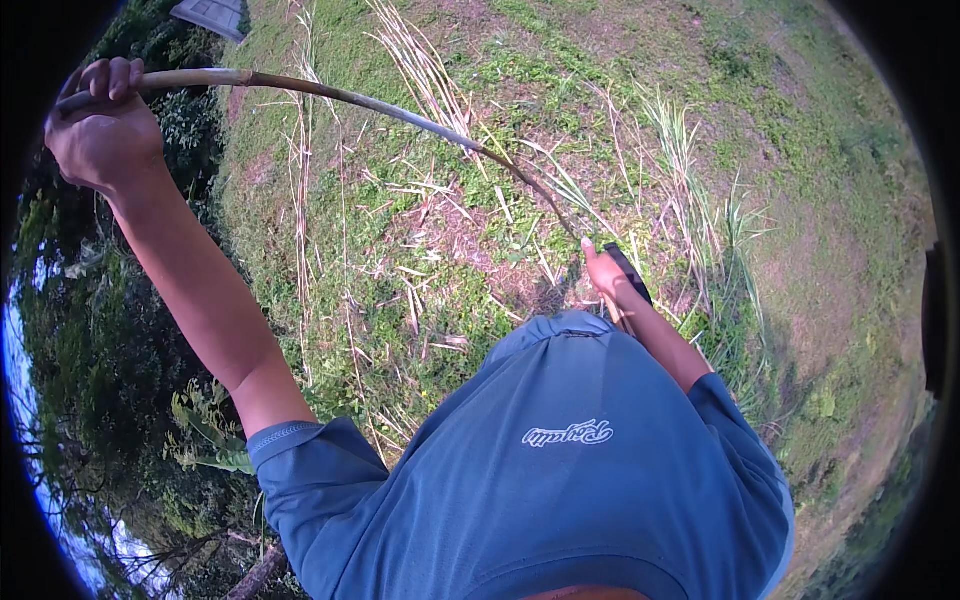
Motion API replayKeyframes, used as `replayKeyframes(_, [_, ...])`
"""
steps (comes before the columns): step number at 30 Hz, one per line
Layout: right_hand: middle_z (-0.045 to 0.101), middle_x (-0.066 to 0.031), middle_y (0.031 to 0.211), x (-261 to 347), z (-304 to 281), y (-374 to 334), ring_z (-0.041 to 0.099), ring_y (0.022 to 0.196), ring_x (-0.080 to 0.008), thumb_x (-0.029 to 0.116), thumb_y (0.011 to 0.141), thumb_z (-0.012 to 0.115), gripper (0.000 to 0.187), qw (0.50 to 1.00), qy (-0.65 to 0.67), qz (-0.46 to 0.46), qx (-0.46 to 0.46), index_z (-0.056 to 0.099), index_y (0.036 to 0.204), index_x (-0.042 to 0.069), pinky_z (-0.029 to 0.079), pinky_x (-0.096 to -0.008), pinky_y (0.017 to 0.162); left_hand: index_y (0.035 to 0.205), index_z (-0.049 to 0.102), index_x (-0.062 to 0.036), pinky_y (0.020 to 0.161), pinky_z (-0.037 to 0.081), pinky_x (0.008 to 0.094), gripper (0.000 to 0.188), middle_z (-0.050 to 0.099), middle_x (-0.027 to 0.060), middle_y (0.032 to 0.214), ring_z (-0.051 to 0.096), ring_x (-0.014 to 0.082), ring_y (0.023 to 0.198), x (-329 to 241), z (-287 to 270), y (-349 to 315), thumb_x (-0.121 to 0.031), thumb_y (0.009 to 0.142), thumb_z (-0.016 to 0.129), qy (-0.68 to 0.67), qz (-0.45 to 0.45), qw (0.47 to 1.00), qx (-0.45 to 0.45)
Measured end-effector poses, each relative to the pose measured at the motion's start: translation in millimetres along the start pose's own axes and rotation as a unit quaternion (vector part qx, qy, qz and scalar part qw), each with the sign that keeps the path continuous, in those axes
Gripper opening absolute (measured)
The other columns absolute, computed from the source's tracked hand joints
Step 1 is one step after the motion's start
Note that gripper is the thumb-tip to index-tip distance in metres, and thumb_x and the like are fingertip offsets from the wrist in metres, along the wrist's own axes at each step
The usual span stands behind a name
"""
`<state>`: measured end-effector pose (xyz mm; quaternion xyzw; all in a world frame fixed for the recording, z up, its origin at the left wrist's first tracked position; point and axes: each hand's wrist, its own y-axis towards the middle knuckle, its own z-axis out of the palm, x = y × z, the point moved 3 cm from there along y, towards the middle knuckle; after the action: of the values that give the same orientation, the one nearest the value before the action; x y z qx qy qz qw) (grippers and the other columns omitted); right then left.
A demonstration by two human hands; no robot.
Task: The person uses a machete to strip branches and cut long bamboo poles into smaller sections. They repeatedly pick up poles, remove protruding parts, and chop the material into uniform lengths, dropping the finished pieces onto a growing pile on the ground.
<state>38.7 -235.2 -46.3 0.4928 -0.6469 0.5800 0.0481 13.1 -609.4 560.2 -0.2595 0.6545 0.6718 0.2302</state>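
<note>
My hands are far apart. My left hand (100, 125) is up high and out to my left side, and its fingers are curled tight around the thick end of a long stick (340, 98). My right hand (606, 272) is low and close to my body, just past the front of my blue shirt (570, 470). It is closed around something dark (630, 275). I think it is a handle, but I cannot tell for sure what it is.

The stick is long and thin and it bends like a bow. It starts in my left hand, runs across to the right, and curves down toward the ground. It gets thinner as it goes. Its thin end comes down very near my right hand, just above my thumb. I cannot tell if it touches my hand or the dark thing there.

So the thick end is with my left hand and the thin end is by my right hand. The stick stretches from one hand to the other.

Under the stick is grass (480, 300) with dry stalks (420, 60) lying on it.
</note>
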Motion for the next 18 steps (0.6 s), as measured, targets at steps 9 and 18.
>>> replayKeyframes(9, [0.051,-0.0264,0.052,122.4,7.4,-89.3,0.055,0.053,-0.0416,0.058,0.094,0.041,0.077,0.939,-0.069,-0.32,-0.109,0.055,0.057,-0.009,0.045,-0.0502,0.059,0.091,0.043,-0.0157,0.041,0.032,0.0254,0.031,0.036,-0.0006,0.06,0.038,0.0107,0.046,158.7,96.2,-177.0,-0.045,0.099,0.041,0.017,-0.027,0.969,-0.245])
replayKeyframes(18, [0.057,-0.0175,0.051,-15.6,5.3,39.0,0.062,0.055,-0.0351,0.066,0.093,0.028,0.084,0.981,-0.171,-0.08,-0.044,0.06,0.059,-0.005,0.053,-0.0427,0.064,0.078,0.043,-0.0093,0.054,0.039,0.0295,0.056,0.037,0.001,0.063,0.038,0.0133,0.052,260.0,132.9,-310.7,-0.063,0.092,0.042,-0.044,-0.218,0.925,-0.308])
